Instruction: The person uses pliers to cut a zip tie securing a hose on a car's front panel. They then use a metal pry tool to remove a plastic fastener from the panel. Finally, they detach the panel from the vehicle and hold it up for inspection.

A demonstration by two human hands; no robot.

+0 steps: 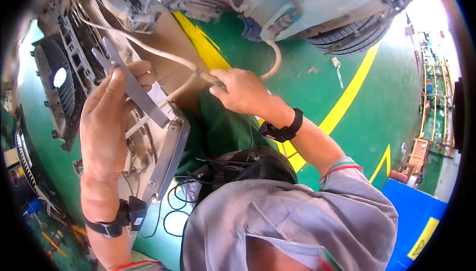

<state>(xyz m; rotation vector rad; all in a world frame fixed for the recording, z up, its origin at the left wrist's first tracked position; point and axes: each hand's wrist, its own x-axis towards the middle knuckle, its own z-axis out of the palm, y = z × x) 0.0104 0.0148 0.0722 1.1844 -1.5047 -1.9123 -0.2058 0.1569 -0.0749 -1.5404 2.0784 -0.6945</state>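
Note:
In my left hand (103,132) is a flat grey pry tool (142,96) with a forked end, pinched between thumb and fingers. The fork points up and away, and the straight end reaches toward a metal bar (167,159). My right hand (240,91) has its fingers closed around a beige hose (158,53) near a joint, just right of the picture's middle. From there one stretch of hose runs to the upper left. Another hose section (273,60) curves up toward a pale plastic tank (322,3). The fingertips partly hide the joint.
Opened-up vehicle parts fill the top, with a tyre (352,38) at the upper right. A black mesh grille (55,75) stands at the left. Thin black cable (176,221) loops beside my lap. A blue panel (411,216) is at the lower right, and a rack (436,92) stands beyond.

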